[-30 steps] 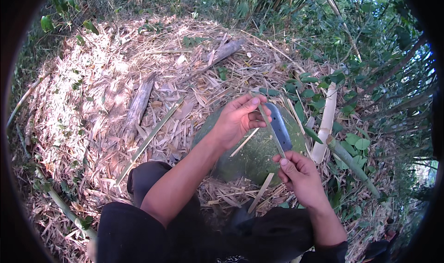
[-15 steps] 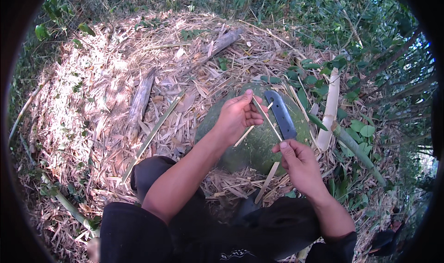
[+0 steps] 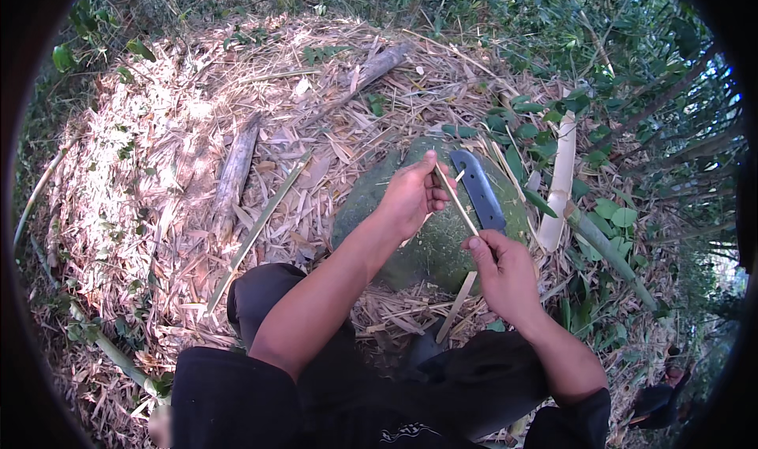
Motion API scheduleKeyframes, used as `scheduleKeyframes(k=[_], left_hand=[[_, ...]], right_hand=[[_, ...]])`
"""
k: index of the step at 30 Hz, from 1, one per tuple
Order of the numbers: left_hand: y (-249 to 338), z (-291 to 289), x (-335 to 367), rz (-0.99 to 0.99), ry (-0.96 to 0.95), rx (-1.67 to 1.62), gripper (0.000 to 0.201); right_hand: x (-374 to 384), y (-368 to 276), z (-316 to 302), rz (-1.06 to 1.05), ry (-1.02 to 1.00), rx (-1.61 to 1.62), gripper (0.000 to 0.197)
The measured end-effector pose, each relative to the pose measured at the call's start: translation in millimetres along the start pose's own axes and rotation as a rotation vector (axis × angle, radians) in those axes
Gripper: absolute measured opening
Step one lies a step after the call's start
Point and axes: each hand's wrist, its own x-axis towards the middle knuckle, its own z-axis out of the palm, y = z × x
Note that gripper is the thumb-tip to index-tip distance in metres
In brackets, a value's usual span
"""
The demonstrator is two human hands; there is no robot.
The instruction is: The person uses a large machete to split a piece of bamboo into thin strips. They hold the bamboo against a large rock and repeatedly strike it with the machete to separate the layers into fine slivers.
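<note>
A thin pale strip, apparently split bamboo [image 3: 459,202], slants between my two hands. My left hand [image 3: 410,199] pinches its upper end between thumb and fingers. Lower down and to the right, my right hand [image 3: 505,274] grips the other end, thumb on top. Just beyond it a dark knife blade [image 3: 478,190] with several round holes lies over a big green, mossy rounded mound, perhaps a stone [image 3: 430,255]. The blade's near end meets my right hand; its handle is hidden, and I cannot tell whether they touch. Another pale sliver shows partly behind my left hand.
A wide split bamboo piece [image 3: 559,182] and a green bamboo pole [image 3: 608,251] lie at the right. Leftward are a long green strip [image 3: 259,232] and a weathered log [image 3: 237,169]. A flat pale slat [image 3: 458,303] leans near my knees. Dry leaves cover the ground.
My hands have drawn slightly closer together along the strip, the right one shifting up and left. The strip has turned a little. The blade stays in place on the mound.
</note>
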Motion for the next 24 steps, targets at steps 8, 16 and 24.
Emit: scheduleKeyframes(k=[8, 16, 24], left_hand=[[8, 22, -13, 0.224, 0.149, 0.144, 0.025], [18, 27, -12, 0.370, 0.091, 0.256, 0.025], [51, 9, -13, 0.422, 0.021, 0.004, 0.036]], right_hand=[[31, 37, -7, -0.023, 0.062, -0.047, 0.021], [38, 44, -10, -0.085, 0.136, -0.030, 0.024], [24, 12, -10, 0.248, -0.234, 0.642, 0.036]])
